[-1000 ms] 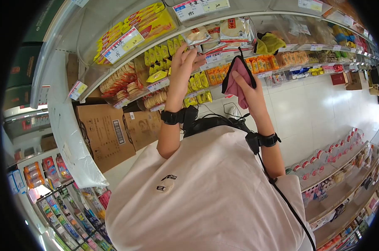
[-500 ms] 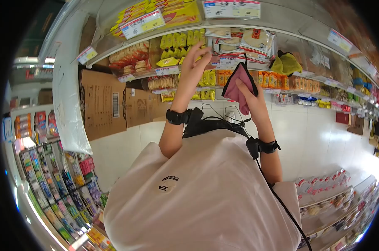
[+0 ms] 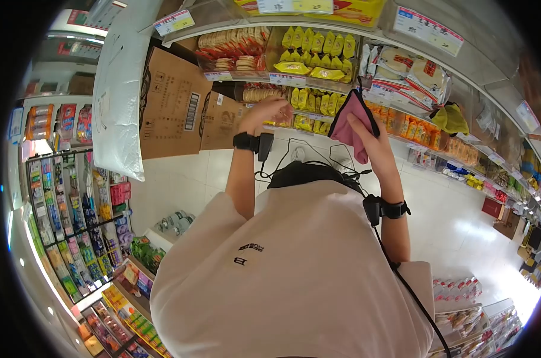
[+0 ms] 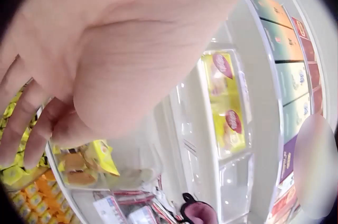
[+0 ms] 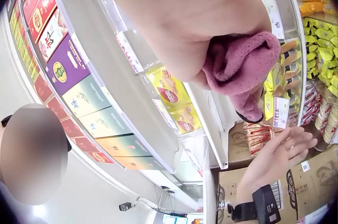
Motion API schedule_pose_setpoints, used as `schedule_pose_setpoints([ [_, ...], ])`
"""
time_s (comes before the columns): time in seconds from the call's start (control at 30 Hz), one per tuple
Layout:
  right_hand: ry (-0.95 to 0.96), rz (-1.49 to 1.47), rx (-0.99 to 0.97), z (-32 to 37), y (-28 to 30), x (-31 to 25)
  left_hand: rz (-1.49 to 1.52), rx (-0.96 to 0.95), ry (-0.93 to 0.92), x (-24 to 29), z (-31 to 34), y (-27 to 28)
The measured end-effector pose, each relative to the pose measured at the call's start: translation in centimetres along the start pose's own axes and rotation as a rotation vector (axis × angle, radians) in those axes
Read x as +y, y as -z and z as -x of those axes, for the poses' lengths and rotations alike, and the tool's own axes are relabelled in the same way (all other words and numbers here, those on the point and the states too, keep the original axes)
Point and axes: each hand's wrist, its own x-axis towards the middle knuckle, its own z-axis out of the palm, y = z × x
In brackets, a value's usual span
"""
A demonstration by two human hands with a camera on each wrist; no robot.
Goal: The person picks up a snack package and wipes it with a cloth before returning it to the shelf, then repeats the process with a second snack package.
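Note:
My right hand (image 3: 371,138) is raised before the snack shelves and grips a pink cloth (image 3: 349,122) with a black edge. The right wrist view shows the cloth (image 5: 240,71) bunched under the palm. My left hand (image 3: 269,111) hovers at the shelf edge beside yellow snack packets (image 3: 309,101) and stacked biscuit packs (image 3: 261,93). Its fingers are loosely bent and hold nothing, as the right wrist view of the left hand (image 5: 285,147) also shows. In the left wrist view the palm (image 4: 105,65) fills most of the frame.
Cardboard boxes (image 3: 172,101) stand under the shelves at left, beside a hanging white plastic sheet (image 3: 118,89). A yellow-green cloth (image 3: 451,119) lies on a shelf to the right. A rack of small goods (image 3: 73,197) stands at the left, with white floor tiles (image 3: 449,215) on the right.
My left hand has come down from the upper round-cracker packs to the lower shelf edge. The right hand has kept hold of the pink cloth, and the view has swung.

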Motion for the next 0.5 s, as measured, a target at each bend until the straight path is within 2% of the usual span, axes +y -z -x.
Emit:
schedule_pose_setpoints([
  [0.07,0.019,-0.018,0.058,0.3,-1.6,0.0,0.119,0.07,-0.025,-0.9,-2.0,2.1],
  [0.2,0.038,-0.02,0.131,1.5,-5.0,-0.4,0.4,0.313,-0.136,-9.1,-10.9,7.1],
  [0.27,-0.002,0.008,0.13,2.1,-6.0,0.0,0.261,0.491,-0.136,-10.9,-14.7,8.3],
  [0.33,-0.081,0.049,0.11,2.8,-6.6,0.7,0.298,0.64,-0.278,-9.6,-15.4,6.8],
  [0.37,-0.086,0.028,0.157,3.3,-7.2,1.3,-0.05,0.699,-0.211,-9.2,-16.0,7.4],
  [0.4,-0.089,0.01,0.206,3.9,-7.9,1.9,-0.198,0.729,-0.204,-9.3,-17.1,7.8],
  [0.5,-0.105,-0.006,0.337,5.4,-9.1,4.4,-0.296,0.638,-0.149,-10.0,-20.8,8.4],
])
